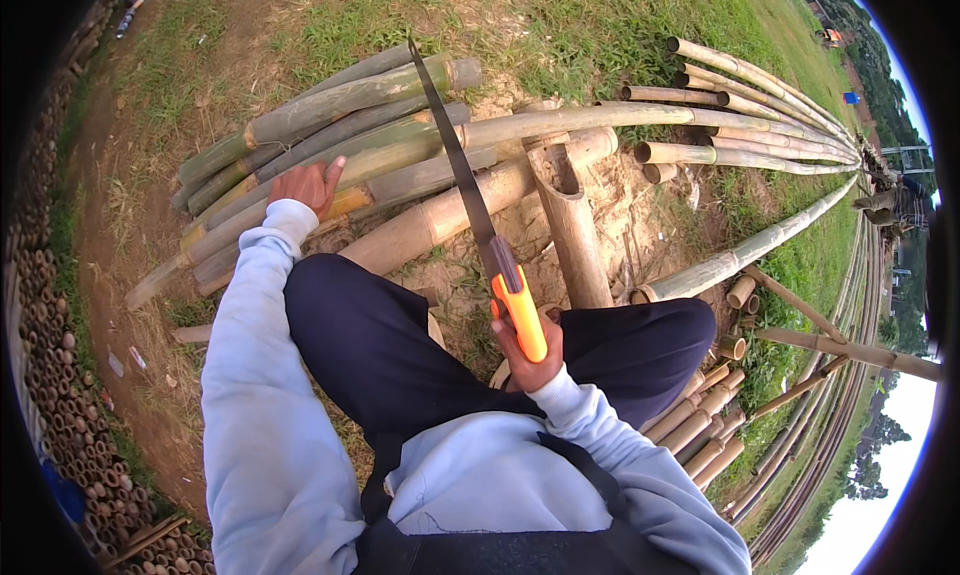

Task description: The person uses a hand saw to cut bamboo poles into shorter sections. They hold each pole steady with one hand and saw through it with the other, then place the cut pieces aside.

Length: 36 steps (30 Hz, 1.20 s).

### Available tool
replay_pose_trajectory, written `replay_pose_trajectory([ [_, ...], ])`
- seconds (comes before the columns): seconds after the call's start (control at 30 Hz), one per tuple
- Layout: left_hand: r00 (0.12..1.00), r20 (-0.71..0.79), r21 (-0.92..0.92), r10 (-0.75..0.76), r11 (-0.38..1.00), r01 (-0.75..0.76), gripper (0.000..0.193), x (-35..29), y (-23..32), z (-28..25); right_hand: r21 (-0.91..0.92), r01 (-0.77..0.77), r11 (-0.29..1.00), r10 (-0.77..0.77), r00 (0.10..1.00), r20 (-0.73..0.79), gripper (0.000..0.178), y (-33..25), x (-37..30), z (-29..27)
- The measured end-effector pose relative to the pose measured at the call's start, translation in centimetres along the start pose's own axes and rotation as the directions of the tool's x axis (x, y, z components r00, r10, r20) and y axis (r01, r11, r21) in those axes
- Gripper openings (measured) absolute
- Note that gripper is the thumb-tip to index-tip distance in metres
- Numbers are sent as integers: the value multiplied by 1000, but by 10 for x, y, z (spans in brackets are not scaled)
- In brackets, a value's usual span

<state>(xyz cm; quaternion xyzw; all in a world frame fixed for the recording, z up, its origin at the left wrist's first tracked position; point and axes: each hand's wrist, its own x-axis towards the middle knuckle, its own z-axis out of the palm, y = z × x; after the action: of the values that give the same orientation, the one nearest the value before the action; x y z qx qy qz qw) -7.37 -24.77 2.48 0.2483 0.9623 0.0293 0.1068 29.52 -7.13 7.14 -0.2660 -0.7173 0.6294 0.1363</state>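
Note:
My right hand (530, 363) is wrapped round the orange handle of a handsaw (467, 180), held up between my knees. The saw's long dark blade points up and away to the left, passing over the bamboo in this view; I cannot tell whether it touches. My left hand (305, 187) lies over a bamboo pole (385, 160), fingers curled down on it and thumb sticking out. That pole lies among several green and tan bamboo lengths (340, 123) stacked at my left. A short bamboo post (578, 240), its top cut into a notch, stands right of the blade, beside the poles.
Long bamboo poles (770, 155) stretch off to the far right. A single pole (715, 270) lies near my right knee. Short cut pieces (700, 420) are piled at my right, beside a bamboo frame (840, 350). Many cut bamboo ends (60, 375) are stacked along the left.

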Motion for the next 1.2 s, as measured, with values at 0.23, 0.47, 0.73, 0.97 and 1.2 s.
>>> replay_pose_trajectory([
  [0.23,999,42,-3,-8,1000,8,73,4,10,-1,-109,-5,994,11,999,51,20,9,23,-5],
  [0.47,1000,23,6,-3,1000,3,73,6,7,-8,8,-83,997,83,995,55,12,1,21,-4],
  [0.73,1000,10,0,-2,1000,2,72,1,9,2,-85,-5,996,10,999,52,17,2,34,-12],
  [0.97,1000,-10,11,-1,1000,1,71,10,3,-12,-45,9,999,-8,999,34,14,-7,19,-1],
  [1.2,1000,0,-14,-22,1000,22,72,3,7,-5,-150,59,987,-48,996,72,14,8,-21,-24],
])
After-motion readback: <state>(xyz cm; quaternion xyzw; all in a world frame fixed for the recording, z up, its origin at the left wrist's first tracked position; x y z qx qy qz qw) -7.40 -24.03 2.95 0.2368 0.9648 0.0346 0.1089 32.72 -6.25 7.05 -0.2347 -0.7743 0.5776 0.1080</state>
